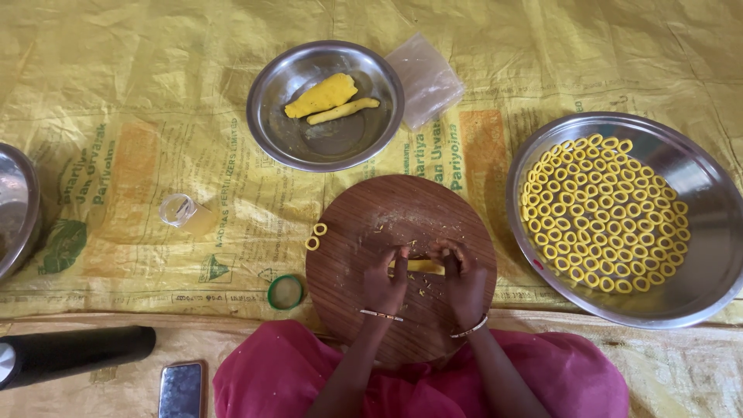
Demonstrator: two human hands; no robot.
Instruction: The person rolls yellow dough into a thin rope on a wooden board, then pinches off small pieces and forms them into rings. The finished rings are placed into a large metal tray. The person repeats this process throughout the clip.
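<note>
Both hands are down on the round wooden board [387, 224], near its front edge. The left hand [385, 280] and right hand [464, 280] have fingers curled in, pinching either end of a thin yellow dough strip [424, 266] lying between them. Two finished dough rings [316, 236] sit at the board's left edge. The big steel tray [696, 170] on the right holds many rings; the small steel bowl [279, 93] beyond the board holds dough lumps [321, 96].
</note>
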